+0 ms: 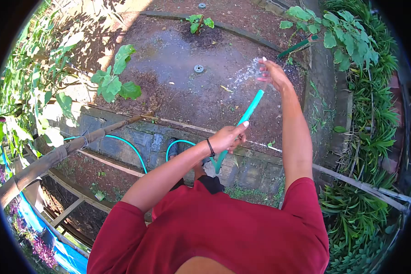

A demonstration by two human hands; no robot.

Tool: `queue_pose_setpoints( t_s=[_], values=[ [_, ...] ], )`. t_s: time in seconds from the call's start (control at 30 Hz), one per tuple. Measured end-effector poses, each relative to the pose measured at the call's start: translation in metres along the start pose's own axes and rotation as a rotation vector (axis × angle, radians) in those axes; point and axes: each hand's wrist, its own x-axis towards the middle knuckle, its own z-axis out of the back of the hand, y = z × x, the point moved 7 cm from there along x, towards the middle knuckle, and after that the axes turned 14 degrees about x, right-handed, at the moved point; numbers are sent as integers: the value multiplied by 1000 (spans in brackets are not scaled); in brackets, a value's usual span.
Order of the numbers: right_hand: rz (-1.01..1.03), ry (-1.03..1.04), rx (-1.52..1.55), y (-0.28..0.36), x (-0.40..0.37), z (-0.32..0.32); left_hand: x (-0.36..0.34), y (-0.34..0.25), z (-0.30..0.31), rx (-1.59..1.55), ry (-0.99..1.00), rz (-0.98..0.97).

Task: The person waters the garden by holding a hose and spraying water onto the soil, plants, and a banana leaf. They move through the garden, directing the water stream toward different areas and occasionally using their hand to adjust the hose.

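Note:
A green hose (250, 109) slants up and to the right, its open end near the middle of the view. My left hand (228, 139) is closed around it, thumb along the top, with a black band on the wrist. Past the hose's end, my right hand (274, 75) is held in spraying water (247, 75), its fingers apart and holding nothing. Wet brown soil (187, 98) with a shallow puddle (171, 57) lies beyond both hands.
Leafy plants stand at the left (112, 84), top (200, 23) and upper right (347, 36) of the bed. A wooden pole (68, 153) crosses the lower left. Thin hose (134, 150) loops over the paving (105, 146). A round grey disc (198, 69) lies on the soil.

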Motion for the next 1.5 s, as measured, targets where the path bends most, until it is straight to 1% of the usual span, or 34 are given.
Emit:
queue_pose_setpoints(
  t_s=[0.03,0.1,0.17,0.27,0.33,0.43,0.47,0.5,0.57,0.6,0.7,0.83,0.97,1.07,1.13,1.5],
  values=[
    [16,22,266,-5,-5,-1,9,3,8,-64,-30,4],
    [46,61,797,-17,-20,2,24,5,17,-80,-34,3],
    [-11,75,821,-41,-38,-15,32,4,25,-100,-88,-13],
    [-47,125,861,-51,-90,-57,44,9,24,-96,-91,0],
    [-63,250,956,-55,-117,-82,50,12,22,-87,-86,5],
    [-45,174,1036,-68,-146,-92,58,22,7,-40,-76,49],
    [-28,64,1045,-70,-151,-88,61,25,1,-10,-73,42],
    [-20,50,1053,-80,-151,-83,66,28,-4,21,-71,32],
    [63,-60,1022,-105,-147,-70,75,42,-18,36,-26,63],
    [68,-113,1067,-105,-156,-69,80,46,-26,38,-19,64],
    [102,-176,1055,-116,-167,-49,91,57,-45,65,24,106],
    [176,-258,1091,-130,-178,-29,98,61,-64,142,57,102],
    [156,-293,1103,-140,-193,-18,106,69,-77,211,86,110],
    [154,-295,1159,-149,-197,-9,102,64,-88,257,88,122],
    [171,-259,1243,-153,-200,-6,102,64,-96,276,97,116],
    [222,-246,1409,-178,-209,13,111,75,-115,399,139,127]
  ],
)
